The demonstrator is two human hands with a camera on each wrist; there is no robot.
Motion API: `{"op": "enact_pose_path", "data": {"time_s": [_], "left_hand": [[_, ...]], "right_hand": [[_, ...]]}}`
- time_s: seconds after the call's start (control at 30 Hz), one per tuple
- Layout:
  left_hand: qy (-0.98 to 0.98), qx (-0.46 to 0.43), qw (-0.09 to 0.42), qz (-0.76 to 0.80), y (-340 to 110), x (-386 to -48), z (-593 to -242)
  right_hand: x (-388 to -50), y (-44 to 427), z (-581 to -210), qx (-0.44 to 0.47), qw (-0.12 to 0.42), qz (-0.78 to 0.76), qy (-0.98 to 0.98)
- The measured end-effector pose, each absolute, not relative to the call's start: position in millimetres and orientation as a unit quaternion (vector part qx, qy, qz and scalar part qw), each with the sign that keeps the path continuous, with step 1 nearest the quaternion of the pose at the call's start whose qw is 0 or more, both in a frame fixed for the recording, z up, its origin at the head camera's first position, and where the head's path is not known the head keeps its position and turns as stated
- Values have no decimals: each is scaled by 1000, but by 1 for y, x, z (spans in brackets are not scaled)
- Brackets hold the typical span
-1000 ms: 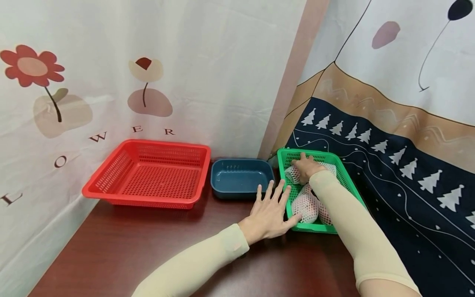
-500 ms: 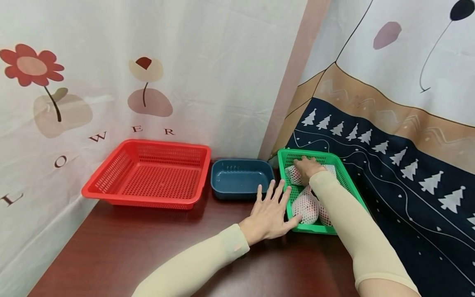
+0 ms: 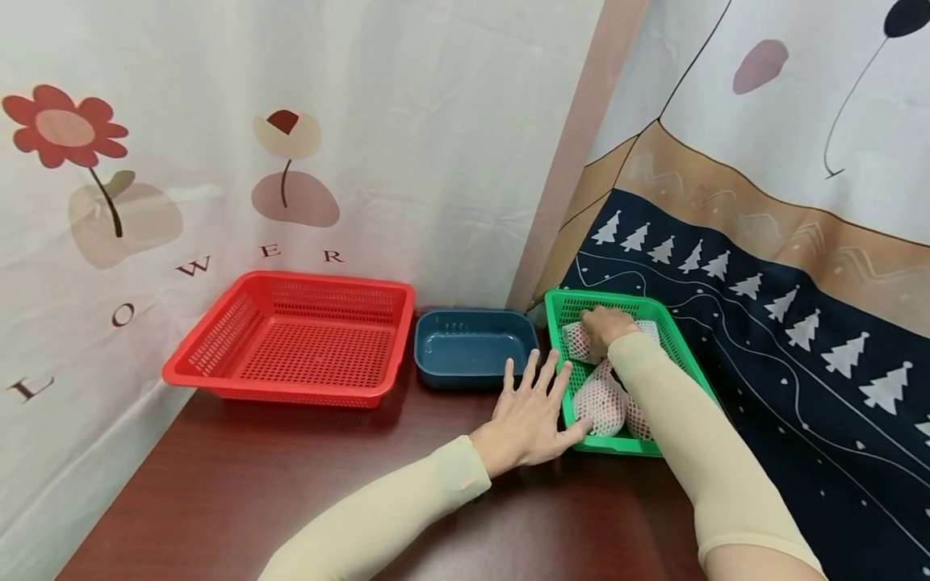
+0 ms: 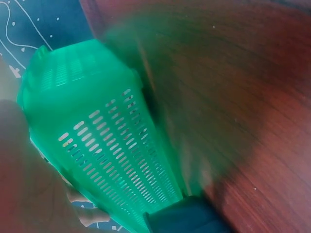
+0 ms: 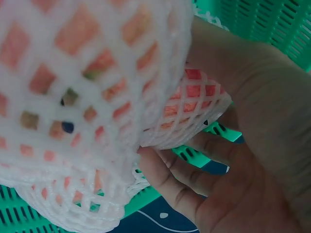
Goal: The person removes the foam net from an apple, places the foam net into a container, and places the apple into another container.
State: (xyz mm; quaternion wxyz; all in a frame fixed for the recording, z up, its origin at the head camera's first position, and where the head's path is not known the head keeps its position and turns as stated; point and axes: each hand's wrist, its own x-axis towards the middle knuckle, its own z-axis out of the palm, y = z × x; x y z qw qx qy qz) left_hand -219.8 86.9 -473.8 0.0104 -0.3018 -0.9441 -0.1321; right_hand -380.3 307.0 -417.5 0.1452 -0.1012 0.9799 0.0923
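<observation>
My right hand (image 3: 609, 329) reaches into the green basket (image 3: 592, 445) at the right. Its fingers curl round a red fruit in a white foam net (image 5: 194, 99), seen between thumb and fingers in the right wrist view. Another netted fruit (image 5: 82, 97), blurred, fills the near left of that view. In the head view, netted fruits (image 3: 600, 406) lie in the basket's near half, partly behind the right forearm. My left hand (image 3: 526, 424) has its fingers spread at the basket's left side, thumb at the rim; whether it presses there I cannot tell.
A dark blue plastic tub (image 3: 475, 379) stands directly left of the green basket. Farther left is a larger red basket (image 3: 286, 394). All rest on a brown wooden table (image 3: 349, 484), with a printed curtain (image 3: 450, 161) behind and dark tree-patterned cloth (image 3: 785, 387) at the right.
My right hand's fingers have drawn in from reaching forward and now curl round a netted fruit, which has shifted slightly. The left hand has stayed in place.
</observation>
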Motion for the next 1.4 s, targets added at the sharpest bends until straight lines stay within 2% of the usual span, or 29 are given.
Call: {"op": "enact_pose_path", "data": {"time_s": [0.27,0.87,1.4], "left_hand": [[-943,-302,7,-137,89,-220,-478],[-944,-297,6,-143,86,-218,-476],[-944,-299,-1,-139,89,-220,-474]], "right_hand": [[-380,310,-421,-96,147,95,980],[-373,307,-413,-112,83,76,987],[-366,312,-407,-103,82,-30,991]]}}
